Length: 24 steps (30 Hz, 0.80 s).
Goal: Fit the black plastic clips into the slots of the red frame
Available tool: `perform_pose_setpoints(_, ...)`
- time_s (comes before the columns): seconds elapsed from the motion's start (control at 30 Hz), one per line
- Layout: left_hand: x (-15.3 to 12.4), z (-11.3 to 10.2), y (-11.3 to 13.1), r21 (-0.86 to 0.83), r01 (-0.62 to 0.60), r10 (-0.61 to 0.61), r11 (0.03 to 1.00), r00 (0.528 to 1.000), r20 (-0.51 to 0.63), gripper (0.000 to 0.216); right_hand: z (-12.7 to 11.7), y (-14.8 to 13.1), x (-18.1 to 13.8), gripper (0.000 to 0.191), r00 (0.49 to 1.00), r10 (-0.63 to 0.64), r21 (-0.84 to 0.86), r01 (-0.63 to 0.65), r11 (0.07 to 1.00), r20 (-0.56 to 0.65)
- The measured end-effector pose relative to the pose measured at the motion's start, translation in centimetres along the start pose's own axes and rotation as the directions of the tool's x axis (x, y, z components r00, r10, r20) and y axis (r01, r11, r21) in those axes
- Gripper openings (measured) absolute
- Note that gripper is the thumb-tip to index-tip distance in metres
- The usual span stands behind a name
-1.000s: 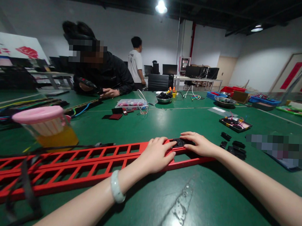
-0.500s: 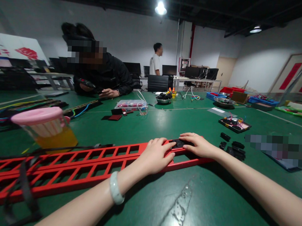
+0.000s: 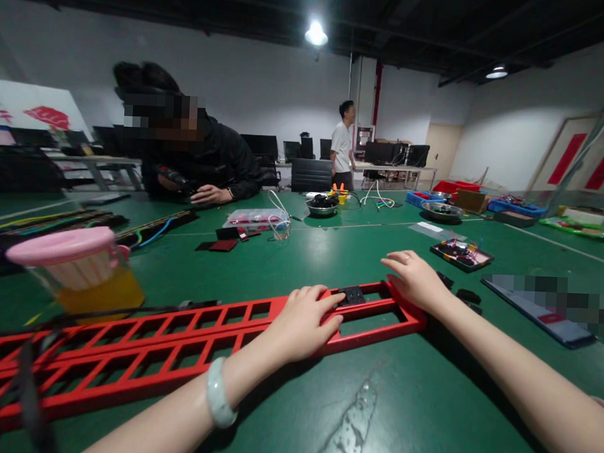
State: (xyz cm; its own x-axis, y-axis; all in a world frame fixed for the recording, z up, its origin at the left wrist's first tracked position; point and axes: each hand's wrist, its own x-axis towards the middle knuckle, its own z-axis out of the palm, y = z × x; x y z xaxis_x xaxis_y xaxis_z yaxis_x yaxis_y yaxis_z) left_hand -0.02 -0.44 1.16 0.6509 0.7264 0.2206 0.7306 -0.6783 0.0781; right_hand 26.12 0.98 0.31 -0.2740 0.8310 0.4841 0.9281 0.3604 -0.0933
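A long red ladder-like frame [image 3: 372, 339] with two rows of slots lies across the table. A small black part [image 3: 352, 295] sits in a slot of the far row near its right end. My left hand [image 3: 305, 320] is closed over the frame just left of that part, its index finger touching the part's edge. Above the frame's right end, my right hand [image 3: 414, 278] is open and holds nothing, fingers stretched out to the left. Several loose black parts [image 3: 469, 297] lie beyond my right wrist, partly hidden by it.
A pink-lidded jug [image 3: 74, 270] of orange liquid stands behind the frame. A phone [image 3: 538, 313] lies at right, below a tray of wired parts [image 3: 461, 255]. Across the table, a person in black [image 3: 205, 155] holds a tool. A black strap [image 3: 29, 388] crosses the frame's left end.
My right hand has come off the black part and moved right, uncovering the slots at the frame's end. My left hand stays on the frame. The person at the back has moved right.
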Motion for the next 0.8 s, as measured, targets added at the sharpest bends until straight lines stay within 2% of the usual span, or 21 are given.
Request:
perform_pose_setpoints(0.07,0.0,0.0,0.0,0.002,-0.001,0.001,1.000,1.000,0.005,0.041,-0.5,1.9,-0.3,0.034,0.982,0.183,-0.241,-0.169,0.956,0.036)
perform_pose_setpoints(0.1,0.1,0.0,0.0,0.002,-0.002,0.002,1.000,1.000,0.008,0.041,-0.7,2.8,-0.6,0.034,0.950,0.308,-0.332,-0.276,0.902,0.046)
perform_pose_setpoints(0.2,0.1,0.0,0.0,0.001,-0.002,0.002,1.000,1.000,0.009,0.041,-0.6,5.0,-1.3,0.034,0.788,0.609,-0.464,-0.508,0.726,0.089)
perform_pose_setpoints(0.27,0.1,0.0,0.0,0.000,-0.001,0.001,1.000,1.000,0.006,0.041,-0.3,5.9,-1.6,0.034,0.717,0.684,-0.471,-0.561,0.681,0.136)
perform_pose_setpoints(0.33,0.0,-0.1,0.0,-0.004,-0.002,0.002,1.000,1.000,0.003,0.041,0.1,6.3,-1.6,0.034,0.694,0.701,-0.456,-0.576,0.678,0.165)
perform_pose_setpoints(0.5,-0.1,-0.2,0.0,-0.016,0.003,-0.003,1.000,1.000,0.006,0.041,0.6,6.4,-1.4,0.032,0.694,0.689,-0.416,-0.575,0.705,0.209)
perform_pose_setpoints(0.6,-0.1,-0.3,0.1,-0.017,0.003,-0.003,1.000,1.000,0.010,0.041,0.6,6.3,-1.3,0.030,0.713,0.668,-0.391,-0.564,0.727,0.213)
perform_pose_setpoints(0.73,-0.2,-0.4,0.2,-0.017,0.004,-0.004,1.000,1.000,0.014,0.041,0.4,6.2,-1.1,0.027,0.768,0.614,-0.356,-0.530,0.770,0.184)
perform_pose_setpoints(0.8,-0.2,-0.4,0.1,-0.015,0.003,-0.003,1.000,1.000,0.014,0.041,0.4,5.9,-0.9,0.024,0.823,0.554,-0.307,-0.499,0.810,0.125)
